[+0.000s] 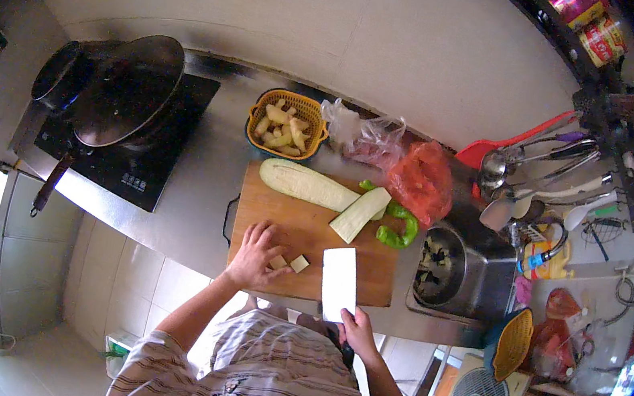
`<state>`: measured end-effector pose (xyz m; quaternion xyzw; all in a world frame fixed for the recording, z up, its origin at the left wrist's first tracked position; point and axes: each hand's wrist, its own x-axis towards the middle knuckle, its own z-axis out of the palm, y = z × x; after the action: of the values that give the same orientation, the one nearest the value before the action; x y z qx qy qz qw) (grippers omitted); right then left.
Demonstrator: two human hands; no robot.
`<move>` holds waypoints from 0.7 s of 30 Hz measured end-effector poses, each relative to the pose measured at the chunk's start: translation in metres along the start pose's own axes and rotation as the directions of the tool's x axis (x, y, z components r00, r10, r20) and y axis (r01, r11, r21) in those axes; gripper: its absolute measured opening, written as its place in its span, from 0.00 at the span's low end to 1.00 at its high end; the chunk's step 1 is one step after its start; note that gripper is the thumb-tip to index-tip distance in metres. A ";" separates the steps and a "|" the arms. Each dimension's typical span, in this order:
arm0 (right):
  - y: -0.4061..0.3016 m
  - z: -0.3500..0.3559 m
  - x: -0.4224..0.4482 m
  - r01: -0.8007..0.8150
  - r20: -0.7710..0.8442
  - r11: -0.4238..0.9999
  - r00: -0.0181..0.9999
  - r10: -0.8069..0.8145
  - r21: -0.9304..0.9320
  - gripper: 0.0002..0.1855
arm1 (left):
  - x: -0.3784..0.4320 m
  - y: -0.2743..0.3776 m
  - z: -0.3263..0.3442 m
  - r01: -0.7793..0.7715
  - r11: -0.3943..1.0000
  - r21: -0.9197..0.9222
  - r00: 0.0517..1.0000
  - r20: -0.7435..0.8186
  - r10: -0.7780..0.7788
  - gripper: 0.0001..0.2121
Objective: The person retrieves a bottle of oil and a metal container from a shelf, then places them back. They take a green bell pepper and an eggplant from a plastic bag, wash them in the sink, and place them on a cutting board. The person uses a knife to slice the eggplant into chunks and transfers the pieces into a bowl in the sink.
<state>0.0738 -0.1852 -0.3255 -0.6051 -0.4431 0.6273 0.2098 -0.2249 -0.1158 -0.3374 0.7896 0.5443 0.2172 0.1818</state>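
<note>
My right hand (358, 330) grips a cleaver (340, 283), its broad blade shining white over the near right part of a wooden cutting board (311, 237). My left hand (255, 257) rests with spread fingers on the board's near left part, touching small pale cut pieces (300, 264); whether it grips any is hidden. Along the board's far edge lies a long peeled pale vegetable half (306, 185). A shorter cut slab (359, 215) leans across its right end. Green peppers (399, 231) lie beside it at the board's right edge.
A yellow basket of ginger-like roots (286, 127) stands behind the board. Plastic bags (421, 179) lie behind right, before the sink (481, 282), which holds a pot (441, 267). Left is a cooktop (169, 147) with a lidded pan (128, 92), its handle (53, 183) jutting towards the counter's front.
</note>
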 end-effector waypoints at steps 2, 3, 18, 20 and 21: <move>0.010 0.017 0.010 -0.008 0.002 0.997 1.000 0.008 0.076 0.13 | -0.002 0.026 -0.003 0.101 0.994 0.032 0.986 -0.133 -0.096 0.29; 0.016 0.030 0.018 0.010 -0.016 1.000 1.000 -0.009 0.030 0.12 | 0.001 0.036 -0.002 0.152 0.987 0.054 0.983 -0.109 -0.145 0.34; -0.021 -0.030 -0.040 0.235 -0.365 0.969 0.911 -0.192 0.076 0.08 | 0.113 0.212 0.046 -0.254 0.875 -0.412 0.928 -0.359 0.101 0.19; -0.030 -0.067 -0.063 0.140 -0.452 0.976 0.891 -0.051 0.164 0.07 | 0.148 0.249 0.073 -0.303 0.821 -0.483 0.926 -0.354 0.133 0.19; -0.038 -0.084 -0.076 0.143 -0.487 0.964 0.873 -0.018 0.222 0.08 | 0.167 0.266 0.090 -0.307 0.824 -0.477 0.928 -0.341 0.149 0.19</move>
<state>0.1566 -0.2011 -0.2405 -0.6913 -0.3191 0.4987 0.4143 0.0838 -0.0548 -0.2489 0.7299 0.3859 0.4897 0.2801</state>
